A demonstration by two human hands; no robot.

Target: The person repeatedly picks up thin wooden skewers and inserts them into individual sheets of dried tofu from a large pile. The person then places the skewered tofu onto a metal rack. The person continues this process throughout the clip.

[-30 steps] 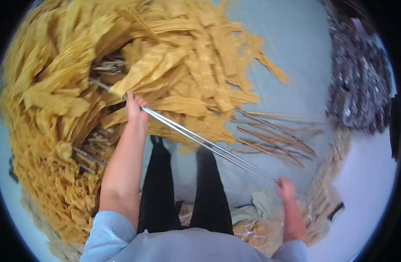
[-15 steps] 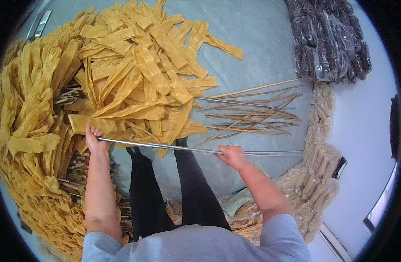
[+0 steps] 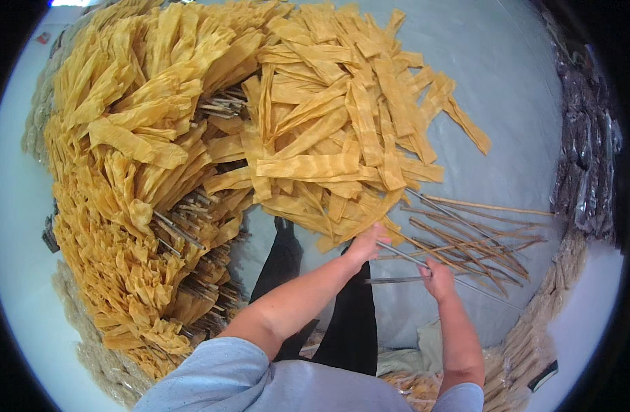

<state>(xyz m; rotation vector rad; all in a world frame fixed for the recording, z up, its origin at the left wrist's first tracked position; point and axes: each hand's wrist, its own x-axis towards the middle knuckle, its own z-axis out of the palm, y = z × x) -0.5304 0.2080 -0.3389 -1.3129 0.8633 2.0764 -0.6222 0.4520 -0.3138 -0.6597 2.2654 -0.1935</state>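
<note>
So the right grip (image 3: pixel 438 278) is closed around two thin silvery metal rods (image 3: pixel 405 255) that splay apart on its left side. The left grip (image 3: pixel 365 246) is up and left of that, fingers curled right by the upper rod's end; honestly can't tell if it's got hold of it. Big heap of flat, crinkly yellow strips (image 3: pixel 308 167) just above the left grip, spreading off to its left. Thin brown sticks (image 3: pixel 493 207) lie loose above and right of the right grip, on a grey-blue floor (image 3: pixel 507 165).
</note>
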